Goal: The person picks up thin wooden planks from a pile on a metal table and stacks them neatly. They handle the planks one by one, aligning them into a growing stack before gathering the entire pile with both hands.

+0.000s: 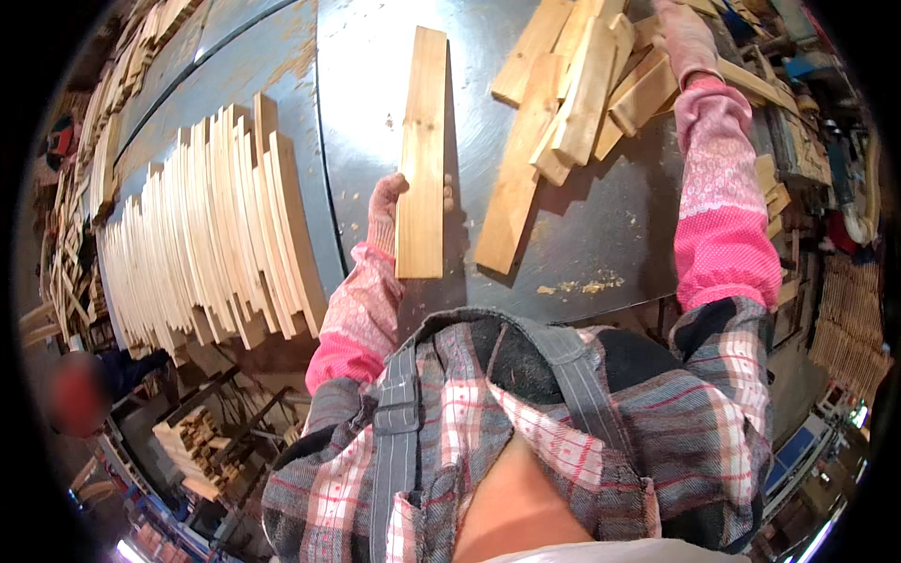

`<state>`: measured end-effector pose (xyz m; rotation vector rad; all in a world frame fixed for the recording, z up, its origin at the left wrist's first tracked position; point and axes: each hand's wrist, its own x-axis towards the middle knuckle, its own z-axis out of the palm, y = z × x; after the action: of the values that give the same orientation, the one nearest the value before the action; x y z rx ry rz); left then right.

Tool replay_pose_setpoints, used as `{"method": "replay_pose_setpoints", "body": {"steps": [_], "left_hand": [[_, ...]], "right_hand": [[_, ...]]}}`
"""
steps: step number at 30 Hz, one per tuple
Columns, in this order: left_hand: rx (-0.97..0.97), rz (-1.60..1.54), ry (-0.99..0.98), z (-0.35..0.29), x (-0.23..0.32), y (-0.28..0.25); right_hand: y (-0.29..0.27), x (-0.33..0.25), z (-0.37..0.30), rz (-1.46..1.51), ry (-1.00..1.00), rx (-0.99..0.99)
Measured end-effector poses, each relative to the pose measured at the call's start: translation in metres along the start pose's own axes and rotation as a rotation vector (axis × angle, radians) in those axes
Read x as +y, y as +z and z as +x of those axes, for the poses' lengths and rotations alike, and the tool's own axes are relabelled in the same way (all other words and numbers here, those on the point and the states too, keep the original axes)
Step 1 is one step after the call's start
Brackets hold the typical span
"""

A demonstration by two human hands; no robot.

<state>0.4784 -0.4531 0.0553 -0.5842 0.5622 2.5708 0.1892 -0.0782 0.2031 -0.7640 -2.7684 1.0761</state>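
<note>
My left hand (pixel 387 202), in a light pink glove, grips a long flat wooden board (pixel 422 150). Its thumb lies at the board's left edge, and fingertips show past the right edge, so the fingers pass underneath. Over at the upper right, my right hand (pixel 685 42), also gloved, reaches to the far side of a jumbled pile of wood pieces (pixel 587 94). The top of the picture cuts off its fingers, and what they touch cannot be made out. One longer board (pixel 519 169) slants out of that pile toward me.
A row of several narrow wooden strips (pixel 211 216) stands side by side on the metal table (pixel 366 56) at left. Sawdust and chips (pixel 587 283) lie near the front edge. Stacked wood (pixel 197 450) sits below left, with another person (pixel 84 389) close by.
</note>
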Motion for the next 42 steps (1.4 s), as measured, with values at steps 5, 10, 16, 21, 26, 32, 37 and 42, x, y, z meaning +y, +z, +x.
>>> {"method": "replay_pose_setpoints", "body": {"steps": [5,10,16,21,26,32,37,42], "left_hand": [[-0.038,-0.078,-0.108,-0.008,0.007,-0.02],[0.076,0.032,-0.12,-0.005,0.009,-0.016],[0.175,0.191,-0.055,-0.009,0.002,-0.016],[0.247,0.323,-0.028,0.01,-0.016,-0.033],[0.208,0.385,0.009,0.004,-0.006,-0.044],[0.355,0.749,0.27,-0.02,-0.002,-0.085],[0.271,0.845,0.241,-0.026,0.004,-0.06],[0.895,1.209,0.196,0.002,-0.016,-0.052]], "right_hand": [[0.108,0.1,-0.068,-0.429,-0.088,-0.254],[0.14,0.146,-0.119,-0.112,0.135,-0.205],[0.127,0.107,-0.158,-0.079,0.248,-0.271],[0.154,0.073,-0.162,-0.265,0.44,-0.124],[0.123,0.153,-0.142,0.725,0.165,-0.27],[0.119,0.138,-0.28,0.906,-0.102,-0.467],[0.21,0.12,-0.363,0.314,-0.018,-0.918],[0.167,0.096,-0.368,-0.052,-0.222,-1.15]]}}
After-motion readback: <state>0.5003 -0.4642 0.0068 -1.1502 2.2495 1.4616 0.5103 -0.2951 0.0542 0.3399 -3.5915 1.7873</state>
